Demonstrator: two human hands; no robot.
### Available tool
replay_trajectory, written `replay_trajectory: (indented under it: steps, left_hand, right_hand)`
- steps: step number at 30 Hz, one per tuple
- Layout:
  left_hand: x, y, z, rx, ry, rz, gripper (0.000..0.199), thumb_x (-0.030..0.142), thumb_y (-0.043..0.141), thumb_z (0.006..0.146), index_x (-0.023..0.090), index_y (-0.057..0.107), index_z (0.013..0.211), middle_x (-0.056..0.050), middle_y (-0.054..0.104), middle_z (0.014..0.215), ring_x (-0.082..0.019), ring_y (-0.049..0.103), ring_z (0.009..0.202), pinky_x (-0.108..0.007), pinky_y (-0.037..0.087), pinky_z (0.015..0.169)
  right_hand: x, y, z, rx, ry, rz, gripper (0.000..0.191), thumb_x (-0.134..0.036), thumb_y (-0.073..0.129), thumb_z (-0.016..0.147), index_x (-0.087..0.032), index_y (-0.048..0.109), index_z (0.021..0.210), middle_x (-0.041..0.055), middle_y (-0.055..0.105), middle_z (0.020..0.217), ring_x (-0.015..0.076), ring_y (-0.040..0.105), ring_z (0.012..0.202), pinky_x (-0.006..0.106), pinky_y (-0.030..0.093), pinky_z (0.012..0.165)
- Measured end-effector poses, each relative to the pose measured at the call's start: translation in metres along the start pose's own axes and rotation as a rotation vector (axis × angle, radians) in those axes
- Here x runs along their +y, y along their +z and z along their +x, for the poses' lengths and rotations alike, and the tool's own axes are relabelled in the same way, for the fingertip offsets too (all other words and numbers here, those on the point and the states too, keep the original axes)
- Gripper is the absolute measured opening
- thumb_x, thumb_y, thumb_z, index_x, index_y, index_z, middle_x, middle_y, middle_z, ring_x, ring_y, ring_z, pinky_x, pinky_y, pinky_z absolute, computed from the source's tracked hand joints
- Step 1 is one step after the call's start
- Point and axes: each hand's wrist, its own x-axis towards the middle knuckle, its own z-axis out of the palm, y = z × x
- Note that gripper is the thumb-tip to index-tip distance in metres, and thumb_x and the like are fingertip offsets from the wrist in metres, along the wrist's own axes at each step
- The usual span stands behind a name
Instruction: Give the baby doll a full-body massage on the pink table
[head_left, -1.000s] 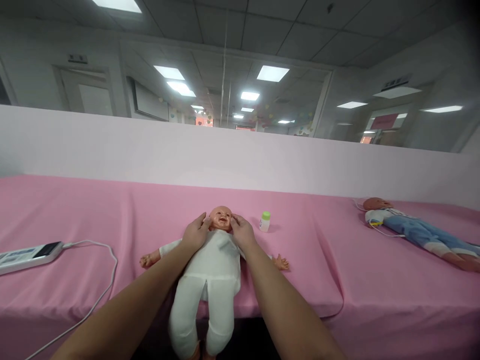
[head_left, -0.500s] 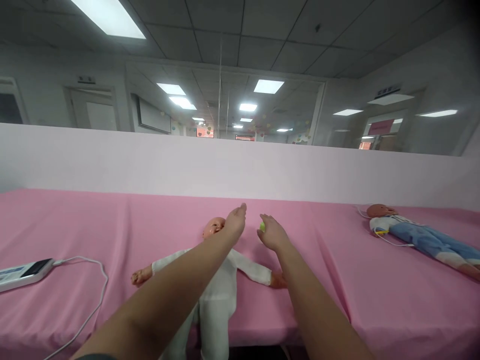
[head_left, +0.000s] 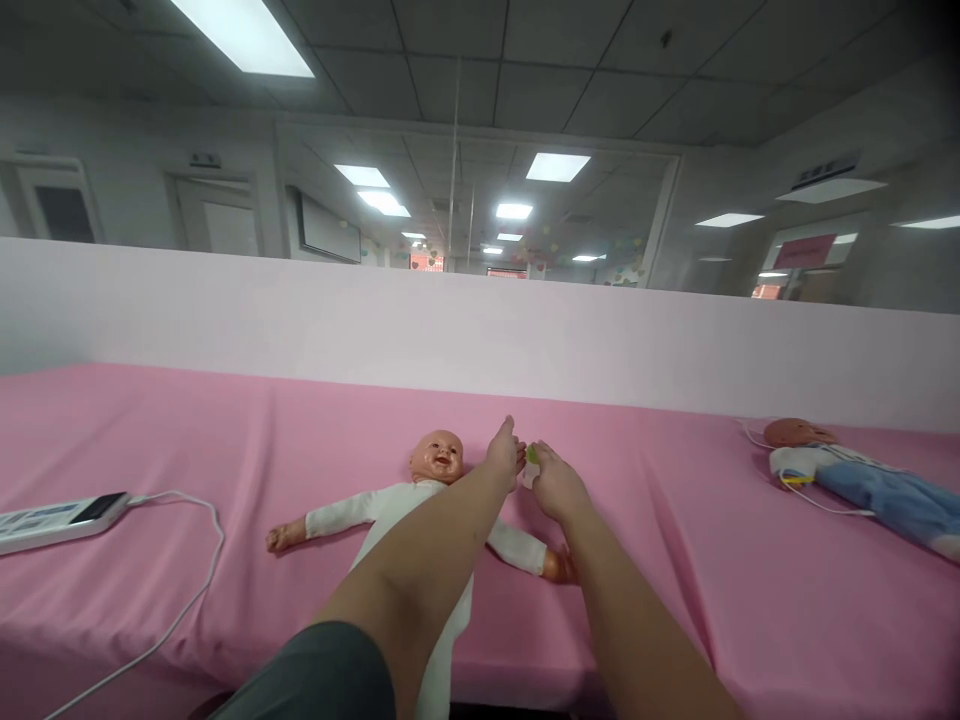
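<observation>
My right hand (head_left: 559,480) is closed around a small clear bottle with a bright green cap (head_left: 532,454); the fingers hide part of it. Just to the left, my left hand (head_left: 505,455) is held with its thumb up and fingers apart, close to the bottle, and I see nothing in it. Below my left forearm a baby doll (head_left: 437,456) in a white suit lies on its back, arms spread. The forearm covers much of its chest and one arm.
Pink cloth (head_left: 315,420) covers the table. A white power strip (head_left: 64,522) with a trailing cable lies at the left. On the right is a second doll (head_left: 885,485) in blue trousers, with thin white tubing. A low white partition (head_left: 360,320) runs along the back.
My left hand has moved right, closer to my right hand, uncovering the doll's face. More of the bottle shows in my right hand. The camera view has shifted slightly left.
</observation>
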Motion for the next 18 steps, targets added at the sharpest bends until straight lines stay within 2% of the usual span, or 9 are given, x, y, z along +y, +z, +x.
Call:
replay_trajectory:
  steps: [4,7,10,13,15,18]
  left_hand:
    - [0.025,0.000,-0.021,-0.026,0.000,-0.008,0.073,0.066,0.050,0.101,0.005,0.055,0.142,-0.024,0.058,0.147,-0.027,0.058,0.138,-0.029,0.049,0.112]
    - [0.041,-0.014,-0.049,-0.075,0.001,-0.023,0.078,0.065,0.047,0.102,0.002,0.050,0.148,-0.026,0.054,0.153,-0.029,0.054,0.142,-0.033,0.046,0.117]
    - [0.055,-0.044,-0.089,-0.101,0.007,-0.103,0.082,0.065,0.047,0.102,-0.002,0.048,0.149,-0.028,0.055,0.151,-0.031,0.058,0.138,-0.036,0.050,0.114]
    - [0.070,-0.084,-0.138,-0.084,0.047,-0.139,0.079,0.062,0.051,0.101,-0.001,0.050,0.148,-0.027,0.056,0.151,-0.032,0.060,0.136,-0.037,0.050,0.114]
    - [0.078,-0.110,-0.173,-0.070,0.084,-0.184,0.076,0.059,0.051,0.102,0.000,0.050,0.150,-0.025,0.057,0.151,-0.031,0.060,0.137,-0.037,0.049,0.116]
    - [0.082,-0.141,-0.221,-0.068,0.168,-0.268,0.074,0.055,0.050,0.104,0.001,0.044,0.155,-0.024,0.059,0.150,-0.029,0.059,0.139,-0.038,0.045,0.120]
  right_hand:
    - [0.003,0.007,-0.001,0.028,-0.012,0.012,0.072,-0.008,0.047,0.090,-0.012,0.042,0.161,0.0102,0.035,0.170,0.0220,0.033,0.157,0.032,0.027,0.128]
    - [0.005,0.011,-0.003,0.045,-0.034,0.034,0.074,-0.008,0.048,0.087,-0.011,0.042,0.161,0.0105,0.035,0.170,0.0216,0.034,0.157,0.033,0.029,0.128]
    - [0.007,0.011,-0.002,0.060,-0.043,0.070,0.070,-0.013,0.044,0.091,-0.010,0.042,0.161,0.0102,0.037,0.169,0.0214,0.036,0.156,0.035,0.028,0.129]
    - [0.003,0.002,-0.003,0.089,-0.031,0.138,0.065,-0.021,0.040,0.097,-0.008,0.041,0.161,0.0106,0.038,0.168,0.0239,0.036,0.156,0.040,0.029,0.130]
    - [-0.010,-0.008,-0.011,0.127,-0.040,0.207,0.064,-0.031,0.039,0.101,-0.008,0.042,0.161,0.0104,0.038,0.168,0.0264,0.036,0.156,0.045,0.031,0.130]
    - [-0.047,-0.017,-0.043,0.154,-0.134,0.337,0.067,-0.048,0.044,0.104,-0.013,0.043,0.161,0.0107,0.044,0.164,0.0295,0.040,0.154,0.051,0.034,0.128]
